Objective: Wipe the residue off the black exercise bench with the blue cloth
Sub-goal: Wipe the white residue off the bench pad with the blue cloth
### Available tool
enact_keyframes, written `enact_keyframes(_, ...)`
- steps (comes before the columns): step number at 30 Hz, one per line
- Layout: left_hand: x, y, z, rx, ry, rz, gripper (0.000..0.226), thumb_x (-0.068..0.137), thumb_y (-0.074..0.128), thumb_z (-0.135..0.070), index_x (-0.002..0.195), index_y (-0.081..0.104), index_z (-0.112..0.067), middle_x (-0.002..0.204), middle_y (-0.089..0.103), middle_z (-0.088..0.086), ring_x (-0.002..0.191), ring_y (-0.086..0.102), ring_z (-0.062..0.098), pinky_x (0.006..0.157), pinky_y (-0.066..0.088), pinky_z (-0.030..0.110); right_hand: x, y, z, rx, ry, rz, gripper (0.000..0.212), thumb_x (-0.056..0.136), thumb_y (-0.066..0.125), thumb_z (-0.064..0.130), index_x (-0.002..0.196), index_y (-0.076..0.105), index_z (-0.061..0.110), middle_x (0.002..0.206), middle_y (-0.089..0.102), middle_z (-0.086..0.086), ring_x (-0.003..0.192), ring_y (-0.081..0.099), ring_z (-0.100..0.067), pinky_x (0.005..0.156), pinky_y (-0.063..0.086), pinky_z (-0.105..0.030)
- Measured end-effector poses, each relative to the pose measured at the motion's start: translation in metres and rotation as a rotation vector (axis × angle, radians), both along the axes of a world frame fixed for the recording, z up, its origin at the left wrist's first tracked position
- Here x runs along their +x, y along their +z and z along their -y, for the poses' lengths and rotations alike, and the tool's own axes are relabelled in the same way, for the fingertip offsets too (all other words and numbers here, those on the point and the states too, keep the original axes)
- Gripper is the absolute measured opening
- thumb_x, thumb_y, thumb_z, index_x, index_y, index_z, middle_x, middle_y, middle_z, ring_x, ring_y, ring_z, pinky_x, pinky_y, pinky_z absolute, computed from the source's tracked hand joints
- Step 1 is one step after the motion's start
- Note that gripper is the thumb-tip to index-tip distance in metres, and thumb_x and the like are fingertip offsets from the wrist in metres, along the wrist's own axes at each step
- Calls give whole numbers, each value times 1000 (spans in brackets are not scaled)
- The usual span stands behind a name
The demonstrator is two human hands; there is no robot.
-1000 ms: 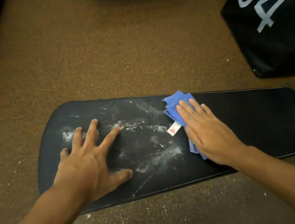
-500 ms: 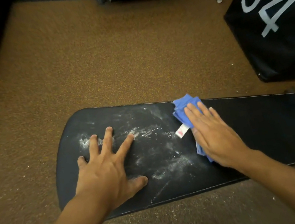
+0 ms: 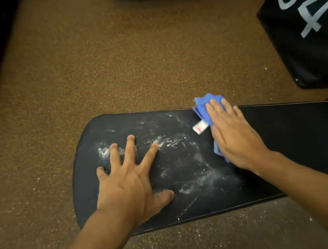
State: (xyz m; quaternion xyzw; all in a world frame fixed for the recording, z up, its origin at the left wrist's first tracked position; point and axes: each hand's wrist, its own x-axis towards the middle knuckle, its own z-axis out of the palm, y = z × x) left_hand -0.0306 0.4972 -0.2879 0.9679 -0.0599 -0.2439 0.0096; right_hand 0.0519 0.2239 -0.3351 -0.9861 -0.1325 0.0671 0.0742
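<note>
I see white powdery residue [image 3: 187, 164] smeared across the black padded exercise bench [image 3: 292, 142]. My left hand [image 3: 129, 184] lies flat, fingers splayed wide; at its two o'clock, my right hand [image 3: 235, 140] presses flat on the crumpled blue cloth [image 3: 203, 106].

We count two hands [image 3: 130, 186], one blue cloth [image 3: 203, 106] with one white tag [image 3: 200, 127], one black counter [image 3: 303, 144], one numbered black box [image 3: 313, 34].
</note>
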Motion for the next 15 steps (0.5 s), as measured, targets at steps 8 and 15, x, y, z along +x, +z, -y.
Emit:
enact_keyframes(8,1,-1,0,-2,16,5,111,67,41,-94,152,-17,-50,165,-27,1,152,-13,39,116,25,64,-43,8,-31,13,297,0,58,105,24,27,161,15,12,169,12,-4,156,-1,-23,126,9,-46)
enact_keyframes(15,0,-3,-1,4,6,1,110,68,39,-93,152,-19,-50,165,-28,1,152,-13,40,116,25,65,14,0,-37,44,-90,20,57,105,25,24,159,18,8,168,16,-10,155,4,-32,125,7,-49)
